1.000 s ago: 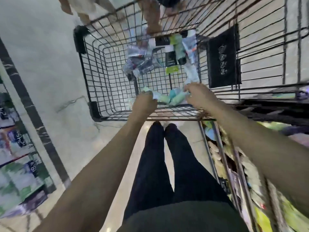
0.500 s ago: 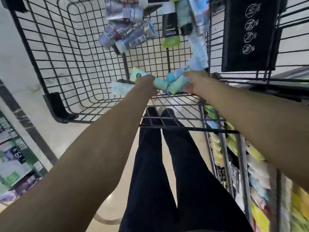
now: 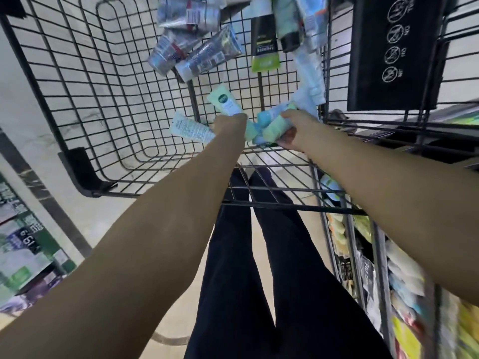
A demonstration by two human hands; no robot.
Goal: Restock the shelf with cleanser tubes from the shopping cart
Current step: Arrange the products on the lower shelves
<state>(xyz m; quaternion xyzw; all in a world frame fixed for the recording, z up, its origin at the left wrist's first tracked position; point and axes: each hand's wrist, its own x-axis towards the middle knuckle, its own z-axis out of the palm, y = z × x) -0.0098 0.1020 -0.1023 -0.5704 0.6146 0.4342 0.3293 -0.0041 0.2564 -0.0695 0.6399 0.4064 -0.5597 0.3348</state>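
Head view: left hand (image 3: 229,125) grips mint tubes (image 3: 225,103); right hand (image 3: 298,130) grips green tube (image 3: 272,129).

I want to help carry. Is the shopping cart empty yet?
Not empty. Silver tubes and a black-and-green tube lie in the shopping cart, beyond the left hand and right hand, which grip mint tubes.

Black-coated wire-metal shopping cart (image 3: 77,81), matt. Glossy plastic cleanser tubes (image 3: 204,55), some silvery and foil-like, others pale mint. Polished marble-look floor (image 3: 23,104). Matt black plastic sign panel (image 3: 394,53).
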